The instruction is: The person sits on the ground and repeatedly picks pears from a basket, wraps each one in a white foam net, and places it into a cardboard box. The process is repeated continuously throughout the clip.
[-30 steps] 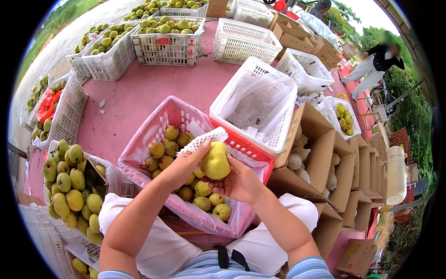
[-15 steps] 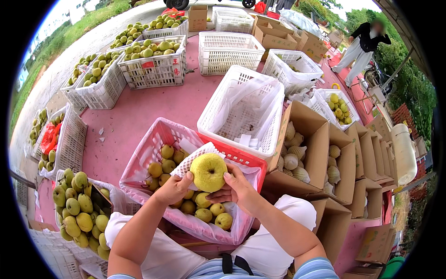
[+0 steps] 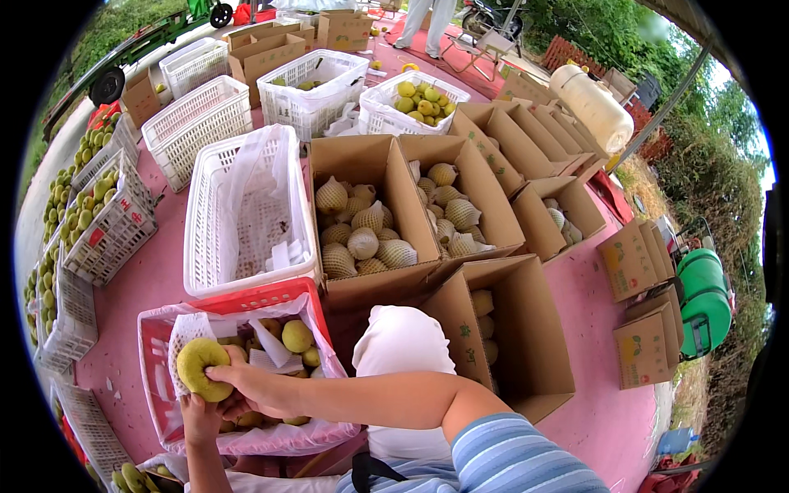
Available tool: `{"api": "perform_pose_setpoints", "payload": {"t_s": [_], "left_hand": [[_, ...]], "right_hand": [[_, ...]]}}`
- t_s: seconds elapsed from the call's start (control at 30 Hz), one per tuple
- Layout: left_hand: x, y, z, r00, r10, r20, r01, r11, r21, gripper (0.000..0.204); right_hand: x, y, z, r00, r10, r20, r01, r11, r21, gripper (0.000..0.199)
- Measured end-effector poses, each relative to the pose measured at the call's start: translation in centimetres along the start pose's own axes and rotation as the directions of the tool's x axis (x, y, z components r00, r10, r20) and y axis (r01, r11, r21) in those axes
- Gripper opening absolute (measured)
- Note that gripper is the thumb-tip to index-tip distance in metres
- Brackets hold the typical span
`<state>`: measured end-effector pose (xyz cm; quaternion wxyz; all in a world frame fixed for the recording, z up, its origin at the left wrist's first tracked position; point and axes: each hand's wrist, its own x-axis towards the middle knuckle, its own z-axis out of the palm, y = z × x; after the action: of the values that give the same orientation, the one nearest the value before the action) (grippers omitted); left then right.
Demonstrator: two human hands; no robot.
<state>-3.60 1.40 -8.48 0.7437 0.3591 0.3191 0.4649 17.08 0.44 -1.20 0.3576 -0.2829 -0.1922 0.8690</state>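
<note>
A large yellow-green pear [image 3: 203, 369] is held over a lined red crate [image 3: 261, 294]. My right hand [image 3: 256, 383] grips its right side, thumb laid across the skin. From below, my left hand [image 3: 201, 417] closes on the same pear; some of its fingers are hidden. A white foam net sleeve [image 3: 187, 330] shows behind the pear, against the crate's left part. Inside the crate lie several loose pears [image 3: 297, 336] and white foam pieces [image 3: 274, 358] under and beside my hands.
Cardboard boxes [image 3: 374, 275] of foam-netted pears [image 3: 362, 243] stand to the right. A white crate [image 3: 196, 246] with a plastic liner sits beyond the red one. Crates of pears [image 3: 92, 207] line the left. A green tank [image 3: 704, 304] stands far right; a person's legs [image 3: 423, 25] show at the back.
The view has swung to the right, so the red crate and my hands now appear farther left. The pear stays in both hands, and my right arm now reaches across from the right.
</note>
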Motion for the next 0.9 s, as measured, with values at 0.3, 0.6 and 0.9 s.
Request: {"api": "perform_pose_setpoints", "payload": {"t_s": [0.3, 0.6, 0.9], "left_hand": [[0.2, 5.9, -5.2, 0.997, -0.036, 0.068, -0.025, 0.689, 0.725, 0.081], [6.0, 4.8, 7.7, 0.793, 0.356, -0.494, -0.42, 0.907, -0.019, 0.07], [7.0, 5.2, 6.1, 0.829, 0.271, -0.49, -0.368, 0.923, -0.113, 0.065]], "right_hand": [[0.6, -0.1, 0.7, 0.991, -0.102, 0.087, 0.079, 0.969, 0.236, 0.073], [-2.9, -3.7, -2.3, 0.875, -0.448, 0.183, -0.008, -0.391, -0.92, 0.047], [-2.2, -3.7, -1.5, 0.611, -0.678, 0.409, 0.158, -0.401, -0.902, 0.015]]}}
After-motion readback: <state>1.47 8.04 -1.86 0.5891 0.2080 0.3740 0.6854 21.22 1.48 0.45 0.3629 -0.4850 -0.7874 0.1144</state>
